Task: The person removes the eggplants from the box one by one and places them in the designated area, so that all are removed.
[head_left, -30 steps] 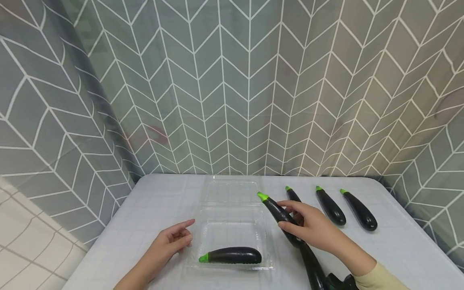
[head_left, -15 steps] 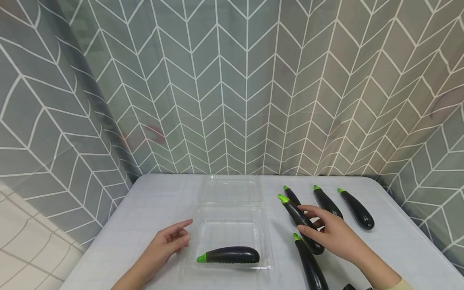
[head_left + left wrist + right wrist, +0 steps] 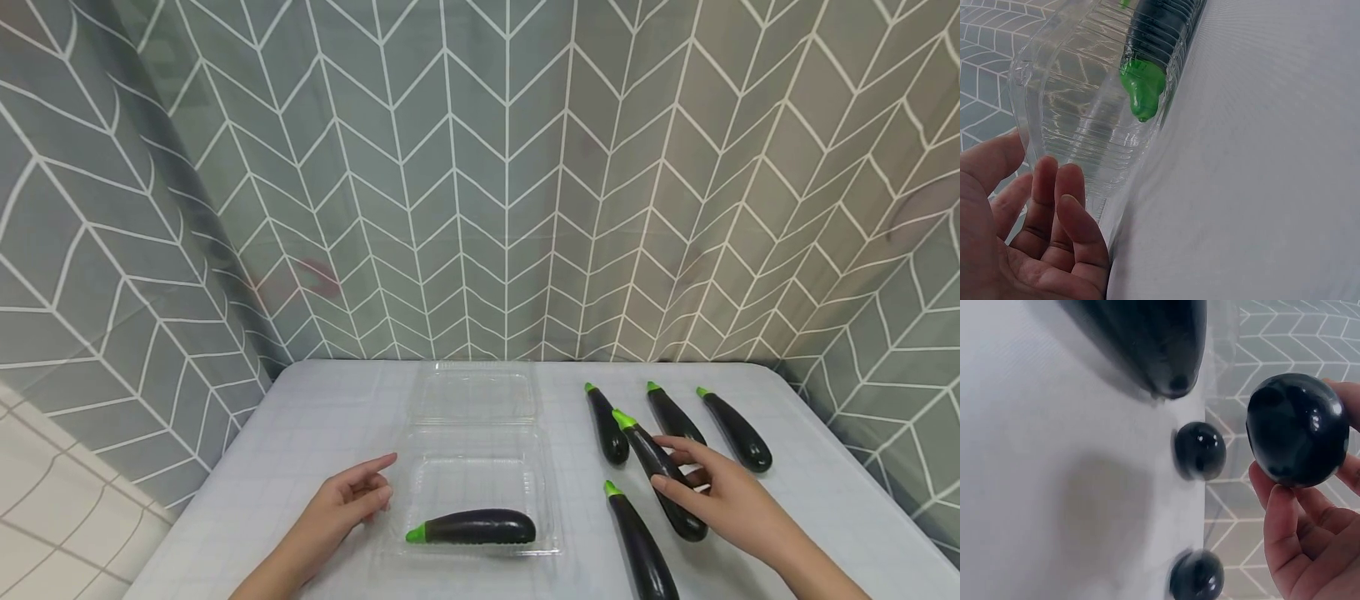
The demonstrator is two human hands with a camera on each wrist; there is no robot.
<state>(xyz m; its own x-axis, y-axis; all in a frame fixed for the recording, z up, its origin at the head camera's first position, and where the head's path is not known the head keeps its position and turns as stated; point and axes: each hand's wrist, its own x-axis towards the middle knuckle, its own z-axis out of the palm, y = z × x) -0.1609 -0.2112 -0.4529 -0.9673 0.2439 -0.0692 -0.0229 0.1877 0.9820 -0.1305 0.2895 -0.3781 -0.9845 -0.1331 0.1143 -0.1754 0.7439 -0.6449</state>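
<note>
My right hand [image 3: 723,500] grips a dark eggplant [image 3: 663,471] with a bright green stem, thumb on one side and fingers on the other. In the right wrist view, the rounded end of this eggplant [image 3: 1297,431] hangs above the table. My left hand [image 3: 341,508] is at the left side of a clear hinged plastic container [image 3: 551,500], fingers loosely bent and holding nothing. The left wrist view shows the fingertips close to its wall; contact is hard to tell. Inside lies another eggplant [image 3: 480,527] along the near side, stem to the left.
Further eggplants lie on the white table [image 3: 330,400]: one at the front [image 3: 641,546], and at the back right a left one [image 3: 606,425], a middle one [image 3: 673,414] and a right one [image 3: 738,429]. The container's lid [image 3: 476,396] lies folded back. A patterned curtain [image 3: 487,183] hangs behind.
My right hand has carried its eggplant rightward, away from the container, uncovering the eggplants at the front and back left. My left hand and the eggplant in the container stay put.
</note>
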